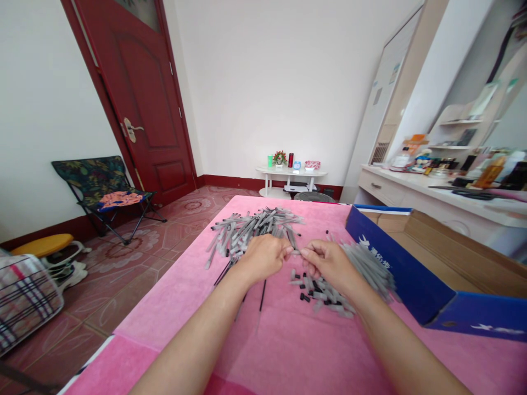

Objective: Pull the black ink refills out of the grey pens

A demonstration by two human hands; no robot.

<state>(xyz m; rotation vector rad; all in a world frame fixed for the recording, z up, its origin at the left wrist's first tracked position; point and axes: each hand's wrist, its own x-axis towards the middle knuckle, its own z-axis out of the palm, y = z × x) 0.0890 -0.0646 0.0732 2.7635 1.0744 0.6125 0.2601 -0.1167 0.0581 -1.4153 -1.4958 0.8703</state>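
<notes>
My left hand (268, 257) is closed, its thumb and fingertips pinching one end of a thin greyish pen piece (295, 252). The other end is pinched by my right hand (324, 260), so the piece spans the small gap between my fingertips. Behind my left hand lies a loose heap of grey pens (259, 222) with dark tips. Thin black refills (262, 296) stick out below my left wrist. Small clear and black caps (319, 291) are scattered under my right hand. Beside my right wrist, grey translucent pen barrels (373, 271) lie in a pile, roughly side by side.
A pink cloth (288, 345) covers the table. On the right stands an open blue cardboard box (411, 274) with a brown inside. Further off are a folding chair (107, 192), a red door (140, 99), a small white table (290, 171) and a cluttered dresser (411, 189).
</notes>
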